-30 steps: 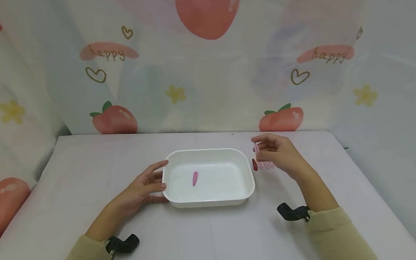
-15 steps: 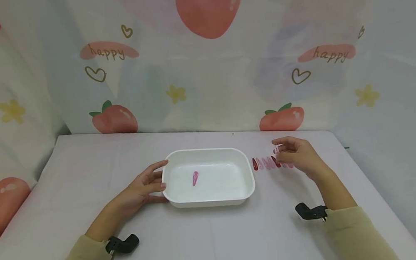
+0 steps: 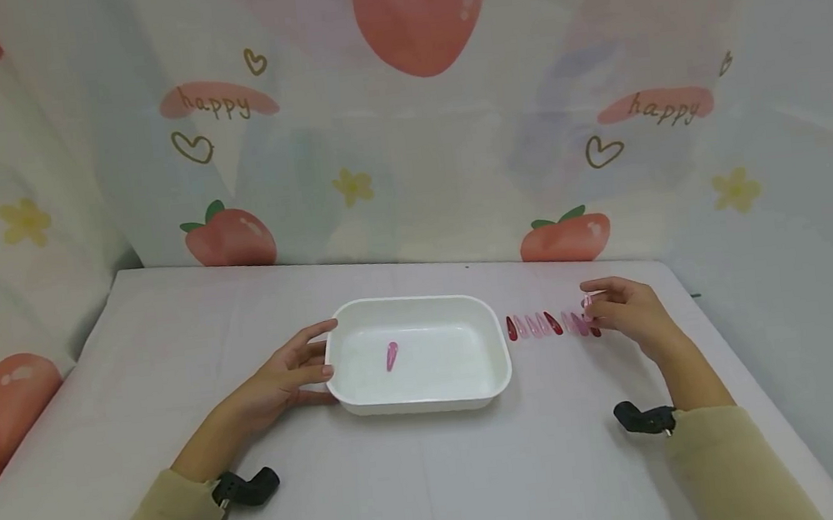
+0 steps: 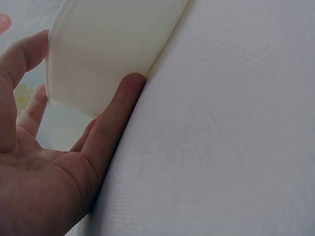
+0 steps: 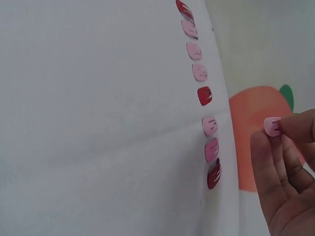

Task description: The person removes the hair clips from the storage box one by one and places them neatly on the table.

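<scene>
A white plastic tray [image 3: 423, 407] stands on the table, and one pink snap hair clip [image 3: 391, 356] lies inside it. At its left end my left hand [image 3: 271, 387] rests extended fingers against the rim and outer side. My right hand [image 3: 633, 314] pinches a light pink hair clip [image 5: 272, 126] between thumb and fingers, above the right end of a row of clips. That row mixes pink clips with red ones, such as the red clip [image 5: 204, 95] in its middle and the dark red clip [image 5: 214, 176] at its near end in the right wrist view.
A white cloth covers the table [image 3: 423, 485]. Behind it and at both sides hang printed curtains [image 3: 438, 166] with fruit, hearts and flowers. The row of clips starts close to the tray's right end.
My right hand has moved rightward along the row with the pink clip in its fingers, uncovering more clips. The left hand and tray have stayed put.
</scene>
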Demonstrator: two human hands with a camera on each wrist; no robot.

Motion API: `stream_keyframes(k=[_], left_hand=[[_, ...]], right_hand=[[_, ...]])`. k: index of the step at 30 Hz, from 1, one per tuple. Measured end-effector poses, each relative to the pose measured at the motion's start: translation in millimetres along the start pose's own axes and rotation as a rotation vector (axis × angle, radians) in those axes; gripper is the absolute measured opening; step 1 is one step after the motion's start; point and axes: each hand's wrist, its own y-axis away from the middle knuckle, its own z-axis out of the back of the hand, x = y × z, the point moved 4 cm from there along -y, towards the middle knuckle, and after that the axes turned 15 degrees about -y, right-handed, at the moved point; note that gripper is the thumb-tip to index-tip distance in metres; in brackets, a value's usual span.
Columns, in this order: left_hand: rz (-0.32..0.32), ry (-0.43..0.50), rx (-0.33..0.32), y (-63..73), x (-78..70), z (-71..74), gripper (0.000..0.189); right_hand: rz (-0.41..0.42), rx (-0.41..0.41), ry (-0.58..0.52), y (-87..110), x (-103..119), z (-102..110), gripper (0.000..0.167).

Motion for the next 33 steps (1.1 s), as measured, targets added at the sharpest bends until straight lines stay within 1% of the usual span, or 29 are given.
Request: stream_keyframes(k=[5, 9, 19, 21, 24, 28, 31, 33], left_hand=[[0.006, -0.005, -0.006, 0.4, -0.5, -1.1, 0.071], [0.006, -0.006, -0.006, 0.2, -0.5, -1.3, 0.071], [-0.002, 0.004, 0.003, 0.1, 0.3, -0.2, 0.073], [-0.005, 0.007, 0.009, 0.0, 0.4, -0.3, 0.073], [-0.003, 0.013, 0.011, 0.1, 0.4, -0.3, 0.073], [0.000, 0.012, 0.010, 0.2, 0.1, -0.3, 0.073], [0.001, 0.008, 0.007, 0.2, 0.1, -0.3, 0.073], [0.000, 0.007, 0.009, 0.1, 0.1, -0.4, 0.072]], right_hand=[[-0.027, -0.039, 0.018, -6.0, -15, 11, 0.049], [-0.060, -0.061, 0.055, -7.6, -24, 19, 0.047], [-0.128, -0.059, 0.097, -10.7, -42, 26, 0.046], [-0.132, -0.056, 0.107, -12.0, -45, 27, 0.046], [-0.114, -0.050, 0.116, -15.4, -50, 28, 0.046], [-0.096, -0.066, 0.131, -20.0, -53, 29, 0.046], [-0.099, -0.088, 0.136, -20.1, -52, 29, 0.044], [-0.096, -0.093, 0.119, -17.1, -46, 26, 0.043]])
